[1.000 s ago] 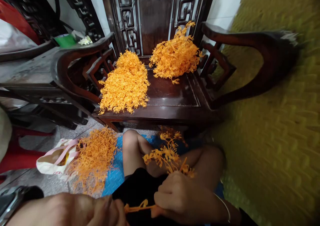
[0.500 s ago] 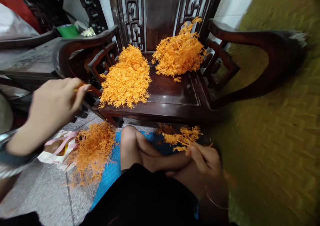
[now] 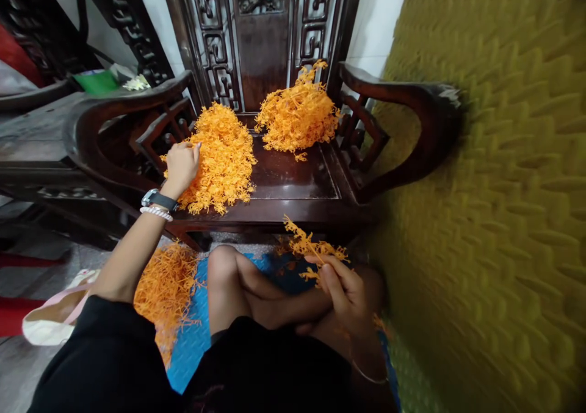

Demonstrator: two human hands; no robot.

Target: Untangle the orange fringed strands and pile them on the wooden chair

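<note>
Left arm reaches forward and up from a black sleeve, forearm slanting over the floor, elbow bent little; at the wrist a dark-strapped watch with a pale twisted bracelet just behind it. Left hand palm down at the near-left flank of a broad heap of orange blossom sprigs, back of the hand toward the camera, fingers curled, thumb along the right side; cannot tell whether anything is pinched there, the fingertips being mostly hidden. That heap covers the left part of a dark carved wooden armchair; a second heap of longer sprigs sits at the back right of the same seat, bare wood between the two. Right arm drawn in low, right hand above the crossed legs, wrist bent, thumb and forefinger pressed together toward the chair, gripping a small bunch of orange sprigs by the stems, tips fanning forward and leftward. A fine bracelet hangs at that wrist. Below the left forearm, a tangle of thin orange strands, partly on a blue mat; a pale bag with pink handles beside it. Textured olive mat along the right.
</note>
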